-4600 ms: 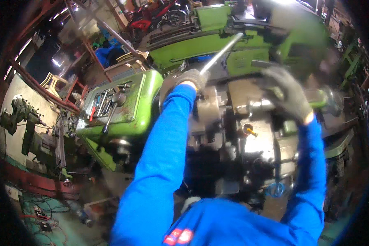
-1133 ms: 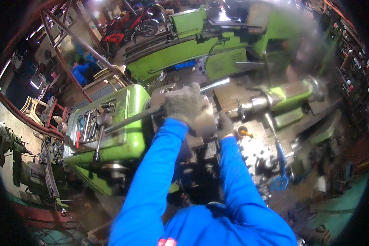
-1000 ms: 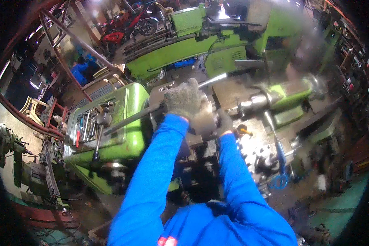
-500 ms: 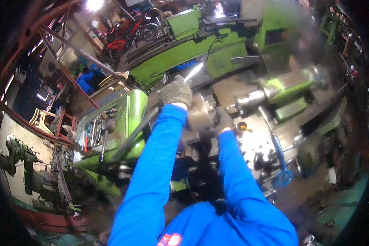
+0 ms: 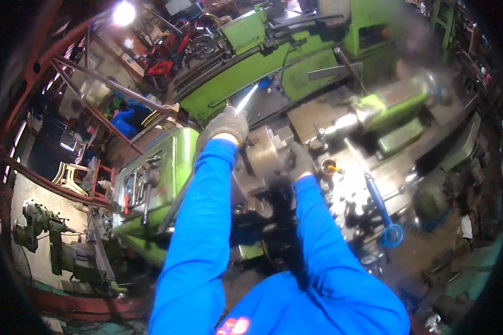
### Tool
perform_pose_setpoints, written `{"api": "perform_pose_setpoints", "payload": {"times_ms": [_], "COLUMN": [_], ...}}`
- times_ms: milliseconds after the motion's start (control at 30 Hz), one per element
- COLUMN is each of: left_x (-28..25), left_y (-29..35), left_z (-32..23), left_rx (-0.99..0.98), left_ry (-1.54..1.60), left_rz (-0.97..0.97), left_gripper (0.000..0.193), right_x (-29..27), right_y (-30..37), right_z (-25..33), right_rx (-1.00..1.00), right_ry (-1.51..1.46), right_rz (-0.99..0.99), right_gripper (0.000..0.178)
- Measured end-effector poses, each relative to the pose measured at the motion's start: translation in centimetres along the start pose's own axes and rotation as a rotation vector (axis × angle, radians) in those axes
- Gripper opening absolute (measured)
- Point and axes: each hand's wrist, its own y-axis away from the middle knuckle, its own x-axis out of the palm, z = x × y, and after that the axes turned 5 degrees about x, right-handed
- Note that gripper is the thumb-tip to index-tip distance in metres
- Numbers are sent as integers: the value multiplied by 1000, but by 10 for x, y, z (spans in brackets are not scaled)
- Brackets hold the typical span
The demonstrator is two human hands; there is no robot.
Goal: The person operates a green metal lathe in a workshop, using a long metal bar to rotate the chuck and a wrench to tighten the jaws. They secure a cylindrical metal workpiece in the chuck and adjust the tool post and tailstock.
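- Left hand [image 5: 224, 125], grey work glove, upper centre of frame: fingers wrapped tight round a bright steel bar [image 5: 246, 99] that slants up and to the right out of the fist.
- Right hand [image 5: 299, 162], dark glove, just right of centre: pressed against the lathe chuck [image 5: 265, 153]; grip blurred, cannot tell how far it is closed or whether it has hold of anything.
- The chuck, grey and blocky, sits between the two hands at frame centre, touching both gloves.
- Both sleeves blue, coming up from the lower edge.
- Green headstock [image 5: 156, 184] left of the chuck; spanners and small tools lie on its top.
- Right of the chuck: a small cup with an orange-tipped piece [image 5: 330, 166], then a blue-handled tool [image 5: 381, 209] lying on the carriage.
- Green tailstock [image 5: 394, 106], upper right, blurred.
- Second green lathe [image 5: 262, 53] across the top of frame.
- Bright lamp [image 5: 123, 12], upper left.
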Motion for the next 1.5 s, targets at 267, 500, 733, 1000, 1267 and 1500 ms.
{"api": "perform_pose_setpoints", "payload": {"times_ms": [267, 500, 733, 1000, 1267, 1500], "left_x": [12, 26, 23, 32, 38, 16], "left_y": [-25, 10, 38, 21, 36, 58], "left_z": [69, 30, -16, 43, 31, 14], "left_rx": [291, -128, -112, 636, 189, 88], "left_ry": [499, 1207, 288, -52, -94, -58], "left_rz": [285, -56, -735, -563, -610, -489], "left_gripper": [42, 31, 55, 24, 44, 59], "right_x": [-18, -11, -9, -27, -30, -35], "right_y": [-31, -25, -23, -45, -56, -84], "right_z": [-19, -22, -15, -33, -34, -31], "right_rx": [-52, -105, -91, -294, -187, -197], "right_ry": [29, 81, 51, 66, -21, -108], "right_rz": [62, -1, 1, 151, 11, -77], "right_gripper": [14, 18, 19, 14, 26, 21]}}
